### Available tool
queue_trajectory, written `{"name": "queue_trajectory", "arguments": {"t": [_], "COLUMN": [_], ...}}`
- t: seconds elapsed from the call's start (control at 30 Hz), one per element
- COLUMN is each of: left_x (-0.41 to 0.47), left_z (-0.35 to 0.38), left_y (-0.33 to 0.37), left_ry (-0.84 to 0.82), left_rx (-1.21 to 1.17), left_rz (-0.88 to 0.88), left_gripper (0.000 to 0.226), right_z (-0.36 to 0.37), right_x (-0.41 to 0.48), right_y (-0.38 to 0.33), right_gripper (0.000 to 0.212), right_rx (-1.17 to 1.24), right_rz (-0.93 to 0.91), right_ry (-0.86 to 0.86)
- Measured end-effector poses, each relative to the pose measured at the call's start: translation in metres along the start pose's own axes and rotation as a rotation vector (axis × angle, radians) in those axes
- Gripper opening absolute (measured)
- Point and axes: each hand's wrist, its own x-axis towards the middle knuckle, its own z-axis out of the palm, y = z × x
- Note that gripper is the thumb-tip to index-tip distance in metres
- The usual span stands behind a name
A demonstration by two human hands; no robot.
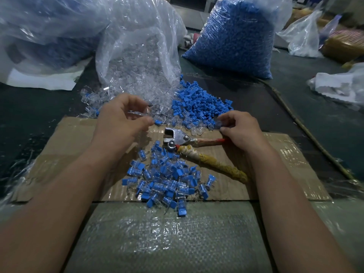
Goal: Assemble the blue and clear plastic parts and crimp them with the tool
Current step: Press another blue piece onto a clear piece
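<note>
My left hand (124, 117) pinches a clear plastic part (137, 114) between thumb and fingers, just in front of the loose clear parts (136, 83). My right hand (240, 129) pinches a small blue part (220, 124) at the near edge of the loose blue pile (199, 103). The crimping tool (177, 138) lies on the cardboard (74, 138) between my hands, jaws to the left, one handle red and one wrapped in yellow tape. A heap of joined blue-and-clear pieces (167, 180) sits in front of the tool.
A clear bag (141, 46) spills clear parts at the back centre. A tall bag of blue parts (236, 36) stands back right. More plastic bags (39, 32) lie at the left and right. A woven sheet (167, 237) covers the near surface.
</note>
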Motion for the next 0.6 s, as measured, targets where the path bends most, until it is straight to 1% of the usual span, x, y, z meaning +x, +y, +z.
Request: {"name": "queue_trajectory", "arguments": {"t": [0.07, 0.2, 0.33, 0.4, 0.47, 0.6], "left_x": [-0.0006, -0.0026, -0.0008, -0.0002, -0.0007, -0.0006], "left_z": [0.0002, 0.0010, 0.0008, 0.0004, 0.0001, 0.0000], "left_y": [0.0000, 0.0016, 0.0036, 0.0046, 0.0060, 0.0066], "left_ry": [-0.013, -0.021, 0.023, 0.040, 0.031, 0.006], "left_rx": [-0.008, -0.037, 0.007, -0.023, -0.009, 0.001], "left_rz": [-0.005, -0.024, 0.010, -0.035, -0.049, -0.029], "left_gripper": [0.022, 0.022, 0.023, 0.017, 0.013, 0.015], "right_z": [0.0001, 0.0030, 0.0019, 0.0008, 0.0001, -0.0026], "right_x": [0.0000, -0.0001, 0.0004, 0.0008, 0.0001, -0.0046], "right_y": [0.0010, 0.0012, -0.0008, -0.0007, -0.0017, -0.0081], "right_gripper": [0.027, 0.028, 0.030, 0.031, 0.030, 0.025], "right_rx": [0.028, 0.039, 0.092, 0.118, 0.140, 0.218], "right_rz": [0.008, -0.008, -0.024, -0.037, -0.049, -0.092], "right_ry": [0.001, -0.014, 0.084, 0.127, 0.148, 0.184]}}
